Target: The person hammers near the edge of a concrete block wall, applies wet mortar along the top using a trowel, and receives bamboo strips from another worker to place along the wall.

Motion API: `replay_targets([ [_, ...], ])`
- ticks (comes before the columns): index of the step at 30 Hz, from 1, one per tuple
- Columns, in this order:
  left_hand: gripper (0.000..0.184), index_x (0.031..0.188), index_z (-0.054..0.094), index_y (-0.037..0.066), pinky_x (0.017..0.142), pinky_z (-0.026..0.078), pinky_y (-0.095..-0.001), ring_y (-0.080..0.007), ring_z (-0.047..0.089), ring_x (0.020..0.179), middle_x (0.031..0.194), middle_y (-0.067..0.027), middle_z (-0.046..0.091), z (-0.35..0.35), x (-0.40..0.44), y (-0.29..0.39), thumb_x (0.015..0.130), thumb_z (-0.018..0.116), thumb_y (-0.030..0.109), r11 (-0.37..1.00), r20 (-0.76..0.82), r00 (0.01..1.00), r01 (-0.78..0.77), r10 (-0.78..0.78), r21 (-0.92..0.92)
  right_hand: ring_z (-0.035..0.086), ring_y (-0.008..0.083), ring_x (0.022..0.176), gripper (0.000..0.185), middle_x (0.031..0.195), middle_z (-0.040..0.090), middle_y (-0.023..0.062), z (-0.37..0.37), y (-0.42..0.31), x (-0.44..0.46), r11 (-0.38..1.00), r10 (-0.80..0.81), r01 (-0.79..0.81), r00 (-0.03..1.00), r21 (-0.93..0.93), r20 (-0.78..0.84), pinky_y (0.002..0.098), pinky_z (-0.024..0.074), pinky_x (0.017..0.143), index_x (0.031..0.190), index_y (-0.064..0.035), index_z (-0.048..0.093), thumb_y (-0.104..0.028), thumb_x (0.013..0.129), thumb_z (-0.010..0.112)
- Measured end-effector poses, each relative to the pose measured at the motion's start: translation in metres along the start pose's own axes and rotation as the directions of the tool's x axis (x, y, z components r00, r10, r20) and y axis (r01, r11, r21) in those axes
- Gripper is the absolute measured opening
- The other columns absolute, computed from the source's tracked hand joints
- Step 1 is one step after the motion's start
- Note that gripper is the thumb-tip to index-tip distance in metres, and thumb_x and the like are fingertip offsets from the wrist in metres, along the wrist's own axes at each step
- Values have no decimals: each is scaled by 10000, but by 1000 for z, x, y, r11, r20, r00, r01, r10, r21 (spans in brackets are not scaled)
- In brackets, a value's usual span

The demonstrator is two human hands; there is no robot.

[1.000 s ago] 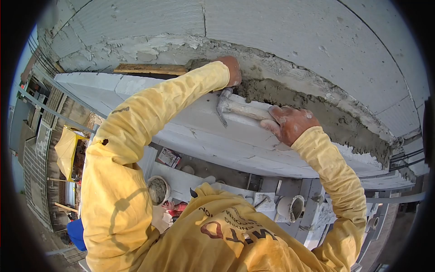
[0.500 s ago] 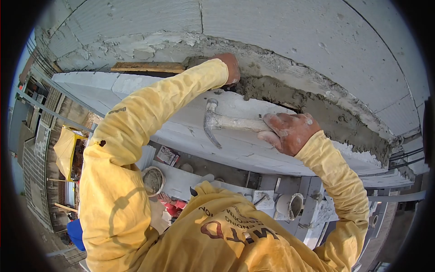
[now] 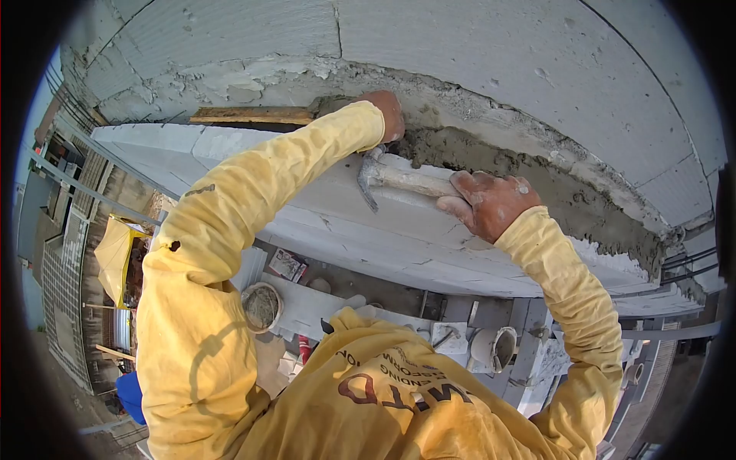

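Observation:
A claw hammer [image 3: 414, 180], crusted with pale mortar, is gripped by its handle in my right hand [image 3: 494, 203]. Its head is at the edge of the white block wall [image 3: 307, 203], just below my left hand [image 3: 387, 115]. That left hand is closed in a fist, knuckles up, over the gap behind the wall; whatever its fingers hold is hidden. Wet grey mortar [image 3: 529, 169] fills the gap to the right of it. On the left, a wooden strip [image 3: 253, 115] lies along the same gap.
Large grey blocks [image 3: 491, 54] rise beyond the gap. Below the wall are a round bucket of mortar [image 3: 261, 308] and a tilted white bucket [image 3: 493, 347]. Steel bars [image 3: 690, 264] stick out at the right. A yellow canopy [image 3: 115, 257] stands far below at left.
My right hand has moved the hammer up and slightly right, bringing its head close to my left hand. The left hand has stayed put. Below, another person's red sleeve has mostly gone from sight.

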State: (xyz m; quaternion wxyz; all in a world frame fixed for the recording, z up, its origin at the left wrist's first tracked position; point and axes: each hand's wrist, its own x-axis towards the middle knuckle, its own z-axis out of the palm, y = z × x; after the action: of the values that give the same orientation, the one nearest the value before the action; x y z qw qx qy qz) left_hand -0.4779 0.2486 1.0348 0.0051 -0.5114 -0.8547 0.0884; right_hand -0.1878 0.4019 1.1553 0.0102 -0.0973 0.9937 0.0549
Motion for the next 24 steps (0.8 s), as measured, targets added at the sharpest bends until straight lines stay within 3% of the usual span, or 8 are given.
replay_targets([
  [5,193,911,750,239,709,532,-439,-341,660,847,870,-104,681,-9,-11,0,784,607,217,993,18,1000,6,-4,-119,691,331,867,524,1042,682,140,-2,3,-9,1000,-25,25,1000,-11,13,472,538,778,1168,-116,572,-573,937,461],
  [10,202,909,753,235,719,533,-445,-357,662,807,850,-125,679,-77,-41,39,755,625,207,998,213,976,63,-55,-28,690,352,815,484,959,688,161,3,3,-12,999,-45,46,999,15,-24,475,550,729,1132,-109,569,-540,956,438],
  [13,194,907,748,203,722,537,-435,-357,667,827,875,-114,689,-86,-35,41,764,618,202,931,278,936,-282,214,233,688,358,819,482,957,688,164,4,1,-10,999,-42,42,999,29,-24,480,549,731,1129,-104,568,-535,959,434],
  [16,193,909,745,185,720,538,-428,-336,676,847,890,-96,700,-72,-20,34,767,615,197,960,287,946,-208,149,185,687,359,833,480,956,687,166,5,1,-3,999,-12,13,1000,46,-19,482,548,739,1126,-103,570,-532,961,430],
  [19,214,937,746,193,724,539,-420,-310,684,857,907,-77,711,-82,-17,37,767,616,193,860,390,885,-391,254,327,684,359,852,485,960,686,165,7,-1,1,997,6,-6,1000,77,-1,482,546,752,1122,-103,575,-536,961,427],
  [22,202,928,755,177,731,537,-402,-299,683,838,905,-83,716,-87,-21,36,775,628,211,908,363,901,-337,236,247,682,358,865,493,962,689,162,1,-8,-6,994,-52,52,999,92,-2,478,544,766,1129,-103,582,-540,959,428],
  [24,169,853,765,154,727,530,-388,-295,676,797,859,-89,719,-100,-24,44,775,636,232,999,403,915,-32,19,26,682,356,872,496,970,689,162,-9,-9,-9,982,-149,147,989,118,11,476,543,776,1144,-107,583,-541,959,429],
])
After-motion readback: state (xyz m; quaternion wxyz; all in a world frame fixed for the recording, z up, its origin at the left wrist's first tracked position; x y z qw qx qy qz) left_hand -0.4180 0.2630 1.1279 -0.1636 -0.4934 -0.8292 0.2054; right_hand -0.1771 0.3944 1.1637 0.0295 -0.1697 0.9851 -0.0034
